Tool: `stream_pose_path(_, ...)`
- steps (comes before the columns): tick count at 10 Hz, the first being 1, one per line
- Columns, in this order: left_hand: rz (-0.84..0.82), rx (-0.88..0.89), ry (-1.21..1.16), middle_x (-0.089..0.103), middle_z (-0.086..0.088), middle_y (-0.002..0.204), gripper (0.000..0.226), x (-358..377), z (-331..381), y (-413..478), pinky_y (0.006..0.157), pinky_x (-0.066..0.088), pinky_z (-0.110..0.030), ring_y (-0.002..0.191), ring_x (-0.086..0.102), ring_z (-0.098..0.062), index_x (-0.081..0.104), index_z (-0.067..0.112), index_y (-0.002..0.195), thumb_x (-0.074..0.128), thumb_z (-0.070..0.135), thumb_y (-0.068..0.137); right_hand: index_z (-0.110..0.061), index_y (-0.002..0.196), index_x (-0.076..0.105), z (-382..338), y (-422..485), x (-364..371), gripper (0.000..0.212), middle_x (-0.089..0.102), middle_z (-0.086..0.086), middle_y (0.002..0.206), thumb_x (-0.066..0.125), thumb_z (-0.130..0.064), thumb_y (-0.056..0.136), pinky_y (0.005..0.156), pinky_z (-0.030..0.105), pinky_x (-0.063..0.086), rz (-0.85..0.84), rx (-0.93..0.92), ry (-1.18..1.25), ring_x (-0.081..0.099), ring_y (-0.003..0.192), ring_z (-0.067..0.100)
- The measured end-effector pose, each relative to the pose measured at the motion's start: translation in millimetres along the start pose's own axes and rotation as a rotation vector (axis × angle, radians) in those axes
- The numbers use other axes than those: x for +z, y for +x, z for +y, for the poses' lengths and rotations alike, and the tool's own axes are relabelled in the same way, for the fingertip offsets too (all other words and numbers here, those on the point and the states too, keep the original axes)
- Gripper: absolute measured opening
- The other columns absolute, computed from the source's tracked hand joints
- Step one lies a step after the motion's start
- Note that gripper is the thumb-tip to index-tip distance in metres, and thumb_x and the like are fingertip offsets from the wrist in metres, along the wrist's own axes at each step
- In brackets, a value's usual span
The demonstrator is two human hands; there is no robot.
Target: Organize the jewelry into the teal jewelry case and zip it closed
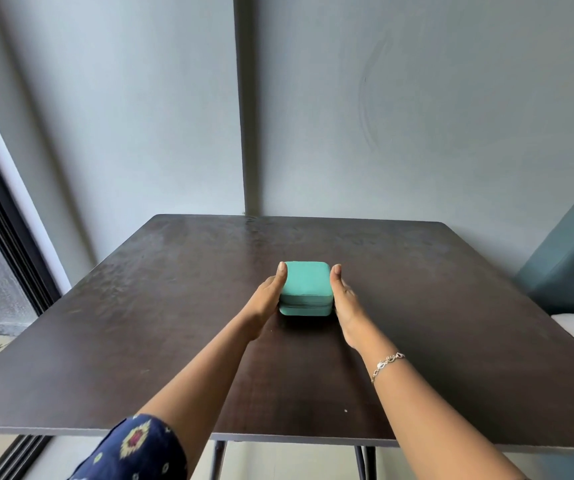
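Observation:
The teal jewelry case [306, 285] sits shut in the middle of the dark wooden table [140, 306], its zipper seam running round its front. My left hand [270, 294] lies flat against the case's left side, thumb up along the top corner. On the case's right side my right hand [342, 297] presses in the same way, fingers straight. A silver chain bracelet [387, 363] is on my right wrist. No loose jewelry shows on the table.
The table stands against a grey wall [382, 133]. A teal chair or sofa [569, 265] is at the right, and a dark window frame [5, 237] at the left. A tiny white speck [345, 410] lies near the table's front edge.

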State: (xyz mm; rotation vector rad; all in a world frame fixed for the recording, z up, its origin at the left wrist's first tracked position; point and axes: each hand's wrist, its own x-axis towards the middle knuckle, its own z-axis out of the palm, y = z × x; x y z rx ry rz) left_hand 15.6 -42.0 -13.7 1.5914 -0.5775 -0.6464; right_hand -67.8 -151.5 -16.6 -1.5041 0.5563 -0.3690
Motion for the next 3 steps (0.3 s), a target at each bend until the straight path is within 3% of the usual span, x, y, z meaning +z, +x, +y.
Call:
stream_pose_path(1, 0.004, 0.002, 0.078, 0.057, 0.015, 0.105, 0.035, -0.3, -0.1, -8.0, 0.086, 0.041, -0.02, 0.096, 0.052, 0.0, 0.048, 0.029, 0.108, 0.024, 0.052, 0.095, -0.021, 0.145, 0.023, 3.4, -2.3, -6.8, 0.061, 0.024, -0.003, 0.152, 0.024, -0.054, 0.093, 0.111, 0.029, 0.017, -0.014, -0.023, -0.1, 0.02, 0.14, 0.015)
stream_pose_path(2, 0.083, 0.027, 0.367, 0.047, 0.0, 0.109, 0.028, -0.7, -0.9, -18.8, 0.086, 0.033, -0.029, 0.103, 0.045, -0.017, 0.039, 0.031, 0.092, 0.027, 0.057, 0.092, -0.016, 0.147, 0.015, 4.8, -9.9, -13.0, 0.064, 0.016, 0.002, 0.155, 0.024, -0.052, 0.095, 0.113, 0.032, 0.014, -0.023, -0.056, -0.381, 0.015, 0.142, 0.019)
stream_pose_path(3, 0.115, 0.056, 0.709, 0.037, -0.014, 0.143, 0.033, -1.5, -3.3, -36.9, 0.101, 0.028, -0.033, 0.135, 0.031, -0.023, 0.045, 0.022, 0.116, 0.03, 0.045, 0.097, -0.008, 0.147, 0.004, 8.5, -28.5, -16.6, 0.069, 0.0, 0.009, 0.156, 0.024, -0.05, 0.096, 0.115, 0.032, 0.006, -0.003, -0.114, -0.789, 0.001, 0.144, 0.02)
